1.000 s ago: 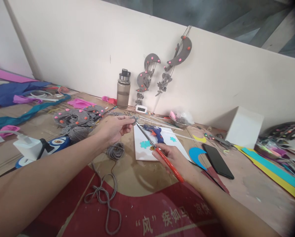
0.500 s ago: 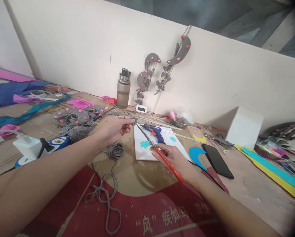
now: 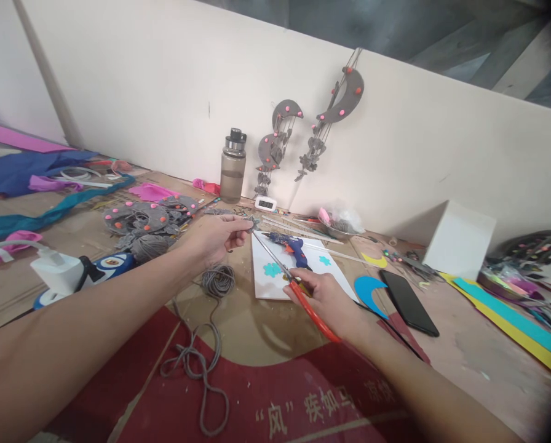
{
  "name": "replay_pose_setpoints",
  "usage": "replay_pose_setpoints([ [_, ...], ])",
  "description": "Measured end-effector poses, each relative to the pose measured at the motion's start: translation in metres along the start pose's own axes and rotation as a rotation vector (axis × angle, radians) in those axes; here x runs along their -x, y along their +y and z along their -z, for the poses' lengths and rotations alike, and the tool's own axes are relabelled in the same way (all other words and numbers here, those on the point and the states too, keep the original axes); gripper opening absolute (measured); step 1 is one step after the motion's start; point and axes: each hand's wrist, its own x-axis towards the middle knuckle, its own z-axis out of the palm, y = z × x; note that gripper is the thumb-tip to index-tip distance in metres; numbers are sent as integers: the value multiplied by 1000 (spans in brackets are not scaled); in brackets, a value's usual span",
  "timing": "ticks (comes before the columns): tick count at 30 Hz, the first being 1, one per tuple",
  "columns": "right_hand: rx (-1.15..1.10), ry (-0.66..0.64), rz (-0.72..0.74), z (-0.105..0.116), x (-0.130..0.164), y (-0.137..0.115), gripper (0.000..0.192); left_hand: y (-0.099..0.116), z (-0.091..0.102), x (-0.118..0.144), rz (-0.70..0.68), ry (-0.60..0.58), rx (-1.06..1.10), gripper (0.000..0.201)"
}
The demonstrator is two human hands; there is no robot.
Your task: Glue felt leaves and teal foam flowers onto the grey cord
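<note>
Left hand (image 3: 218, 237) reaches forward over the desk (image 3: 266, 332); thumb and fingers pinched on a small grey piece (image 3: 252, 223), held just above the desk surface. Grip clenched on that piece.

Right hand (image 3: 328, 301) clenched around the red handles of the scissors (image 3: 294, 284). Blades point up and away toward the left hand; the tip sits right at the grey piece, touching or nearly so, contact too fine to tell. Whether the blades are parted also cannot be told.

Under the blades: white card (image 3: 287, 271) with two teal flower cutouts, lying flat. Blue glue gun (image 3: 291, 246) rests on the far part of the card.

Grey cord: a small coil (image 3: 218, 280) just near the left wrist, and a loose looped length (image 3: 202, 369) trailing toward the viewer over the red sheet (image 3: 303, 400).

Right of the card: blue crescent (image 3: 368, 289), then black phone (image 3: 409, 301) lying flat. White box (image 3: 460, 240) farther right, near the wall. Bottle (image 3: 233, 166) stands upright against the wall; two grey moon hangings (image 3: 303, 132) on the wall beside it.
</note>
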Motion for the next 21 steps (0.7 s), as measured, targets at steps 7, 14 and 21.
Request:
replay_pose_setpoints([
  [7,76,44,2,0,1,-3,38,-1,3,-2,3,16,10,10],
  [14,105,112,34,-2,0,-2,37,0,-1,1,69,-3,136,5],
  [21,161,148,9,-3,3,-4,37,-4,-3,4,57,-83,194,5],
])
